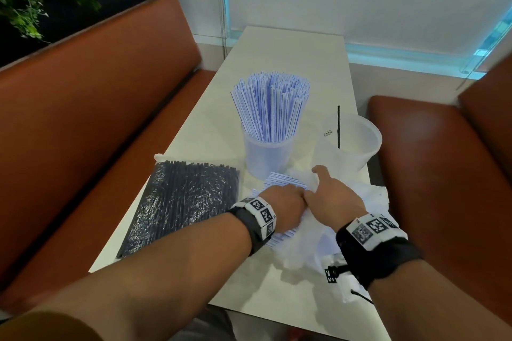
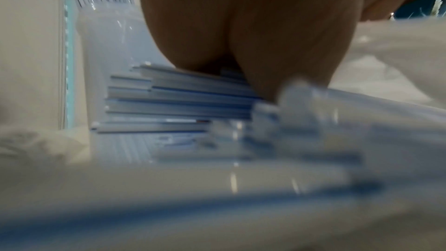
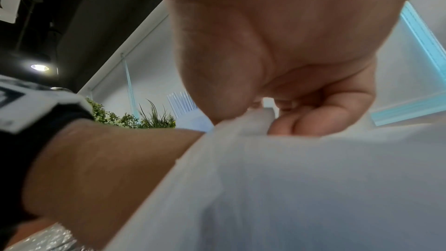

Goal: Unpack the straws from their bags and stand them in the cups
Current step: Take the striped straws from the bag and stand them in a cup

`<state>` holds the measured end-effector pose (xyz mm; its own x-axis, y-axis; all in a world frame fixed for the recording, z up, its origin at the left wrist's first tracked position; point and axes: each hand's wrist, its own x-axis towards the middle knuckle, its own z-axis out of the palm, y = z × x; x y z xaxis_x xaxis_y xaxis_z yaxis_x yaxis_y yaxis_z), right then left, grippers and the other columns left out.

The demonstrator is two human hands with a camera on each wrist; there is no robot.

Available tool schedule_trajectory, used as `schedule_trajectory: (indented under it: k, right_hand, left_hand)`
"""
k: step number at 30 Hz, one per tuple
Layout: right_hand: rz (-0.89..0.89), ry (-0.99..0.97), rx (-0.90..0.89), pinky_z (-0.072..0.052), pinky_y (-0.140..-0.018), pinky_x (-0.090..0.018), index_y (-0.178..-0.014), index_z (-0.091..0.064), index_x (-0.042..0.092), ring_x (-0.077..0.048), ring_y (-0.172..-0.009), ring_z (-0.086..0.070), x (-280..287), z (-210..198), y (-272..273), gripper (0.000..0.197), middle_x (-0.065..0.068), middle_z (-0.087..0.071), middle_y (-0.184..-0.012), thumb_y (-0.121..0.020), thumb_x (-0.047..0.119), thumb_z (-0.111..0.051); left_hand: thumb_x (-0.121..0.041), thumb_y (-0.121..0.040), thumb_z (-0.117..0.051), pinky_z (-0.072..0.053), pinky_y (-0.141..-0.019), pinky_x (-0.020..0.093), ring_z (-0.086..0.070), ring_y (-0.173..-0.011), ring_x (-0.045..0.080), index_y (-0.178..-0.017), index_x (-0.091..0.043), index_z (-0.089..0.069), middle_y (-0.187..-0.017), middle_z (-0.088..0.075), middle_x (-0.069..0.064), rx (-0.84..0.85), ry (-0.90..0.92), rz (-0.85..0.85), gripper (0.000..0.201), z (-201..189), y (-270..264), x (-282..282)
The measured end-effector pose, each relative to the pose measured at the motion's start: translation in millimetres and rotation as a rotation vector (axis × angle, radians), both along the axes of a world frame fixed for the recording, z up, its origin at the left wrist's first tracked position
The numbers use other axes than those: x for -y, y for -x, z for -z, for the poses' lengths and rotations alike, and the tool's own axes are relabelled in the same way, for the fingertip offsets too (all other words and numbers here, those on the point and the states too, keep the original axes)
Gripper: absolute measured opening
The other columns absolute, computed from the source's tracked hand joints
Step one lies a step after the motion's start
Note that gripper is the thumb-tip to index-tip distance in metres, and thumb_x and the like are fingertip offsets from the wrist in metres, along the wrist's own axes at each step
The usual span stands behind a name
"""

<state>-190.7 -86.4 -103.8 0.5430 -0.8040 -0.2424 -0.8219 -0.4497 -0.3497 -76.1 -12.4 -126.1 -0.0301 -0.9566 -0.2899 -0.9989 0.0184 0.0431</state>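
Blue-striped straws (image 1: 285,183) lie at the near table (image 1: 277,47) edge, partly inside a clear bag (image 1: 299,246).
Left hand (image 1: 285,206) clasps the straw bundle; right hand (image 1: 336,199) pinches the bag film. Far cup (image 1: 267,156) stands filled; right cup (image 1: 350,144) holds one black straw (image 1: 338,126).

Full cup (image 1: 267,156) left of second cup (image 1: 349,141); sealed bag (image 1: 182,206) nearer, leftmost.

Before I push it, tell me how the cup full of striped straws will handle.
The cup full of striped straws probably tips easily: the straws stand far above its rim and fan outward. It likely slides on the smooth table. Thin translucent plastic suggests it is light.
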Motion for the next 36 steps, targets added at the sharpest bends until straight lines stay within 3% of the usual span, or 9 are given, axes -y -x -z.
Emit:
schedule_trajectory:
  k: [5, 10, 16, 20, 23, 27, 30, 33, 36]
  right_hand:
    - [0.001, -0.020, 0.009, -0.047, -0.080, -0.039, -0.142, -0.032, 0.036, -0.027, -0.095, -0.059, 6, 3, 0, 0.042, -0.003, -0.056, -0.114, -0.100, 0.032, -0.037]
    - [0.039, -0.012, 0.047, -0.043, -0.084, -0.040, -0.141, -0.036, 0.035, -0.027, -0.106, -0.058, 8, 12, 4, 0.037, -0.002, -0.054, -0.132, -0.103, 0.034, -0.033]
    - [0.093, -0.014, 0.067, -0.045, -0.095, -0.046, -0.140, -0.045, 0.035, -0.031, -0.114, -0.057, 4, 20, 5, 0.047, -0.005, -0.052, -0.130, -0.102, 0.057, -0.028]
    - [0.135, 0.030, 0.625, -0.044, -0.101, -0.043, -0.132, -0.055, 0.026, -0.018, -0.115, -0.053, -8, 6, -2, 0.070, -0.003, -0.056, -0.123, -0.090, 0.074, -0.027]
    - [0.176, -0.210, 1.019, -0.042, -0.108, -0.038, -0.128, -0.059, 0.024, -0.014, -0.122, -0.055, -18, -7, -14, 0.064, 0.001, -0.061, -0.128, -0.090, 0.069, -0.036]
    - [0.305, -0.353, 1.106, -0.050, -0.098, -0.034, -0.103, -0.067, 0.031, -0.019, -0.109, -0.065, -15, -17, -22, 0.027, 0.002, -0.070, -0.109, -0.104, 0.044, -0.044]
    - [0.283, -0.377, 1.072, -0.052, -0.091, -0.029, -0.099, -0.073, 0.020, -0.014, -0.098, -0.070, -11, -22, -24, 0.038, 0.000, -0.075, -0.100, -0.107, 0.038, -0.041]
    - [0.265, -0.372, 1.076, -0.055, -0.083, -0.033, -0.091, -0.074, 0.010, -0.021, -0.088, -0.071, -11, -27, -24, 0.045, -0.007, -0.076, -0.091, -0.106, 0.033, -0.039]
    - [0.390, -0.313, 1.229, -0.054, -0.083, -0.032, -0.094, -0.072, 0.015, -0.020, -0.092, -0.071, -6, -34, -19, 0.033, -0.005, -0.076, -0.093, -0.099, 0.031, -0.043]
  left_hand:
    - [-0.017, -0.095, -0.051, -0.035, -0.073, 0.035, -0.065, -0.088, 0.028, -0.120, -0.015, -0.047, -0.099, -0.066, 0.004, 0.138, 0.100, 0.008, 0.025, -11, -40, -18]
    - [-0.020, -0.094, -0.054, -0.045, -0.086, 0.040, -0.062, -0.099, 0.028, -0.132, -0.017, -0.045, -0.112, -0.061, 0.006, 0.218, 0.108, -0.013, 0.039, -10, -91, -50]
    - [-0.026, -0.095, -0.049, -0.045, -0.079, 0.038, -0.061, -0.095, 0.025, -0.124, -0.023, -0.047, -0.109, -0.060, 0.000, 0.169, 0.153, -0.219, 0.030, -16, -148, -84]
    - [-0.028, -0.096, -0.049, -0.049, -0.076, 0.040, -0.062, -0.087, 0.026, -0.114, -0.021, -0.048, -0.100, -0.060, 0.001, 0.086, 0.249, -0.290, 0.020, -17, -158, -91]
    - [-0.030, -0.096, -0.053, -0.046, -0.067, 0.037, -0.061, -0.082, 0.028, -0.112, -0.018, -0.051, -0.097, -0.061, 0.003, -0.017, 0.339, -0.257, 0.019, -18, -144, -83]
    - [-0.025, -0.094, -0.055, -0.048, -0.068, 0.039, -0.060, -0.082, 0.028, -0.112, -0.017, -0.053, -0.097, -0.062, 0.005, -0.075, 0.371, -0.176, 0.020, -25, -121, -69]
    - [-0.027, -0.091, -0.058, -0.050, -0.069, 0.040, -0.061, -0.084, 0.028, -0.117, -0.018, -0.052, -0.102, -0.062, 0.004, -0.054, 0.369, -0.125, 0.028, -32, -102, -56]
    - [-0.028, -0.091, -0.059, -0.042, -0.061, 0.034, -0.061, -0.083, 0.028, -0.120, -0.020, -0.052, -0.101, -0.062, 0.003, -0.023, 0.414, -0.092, 0.031, -37, -85, -42]
    - [-0.026, -0.093, -0.059, -0.040, -0.059, 0.033, -0.061, -0.084, 0.030, -0.124, -0.020, -0.049, -0.099, -0.060, 0.004, 0.035, 0.435, -0.090, 0.033, -40, -81, -36]
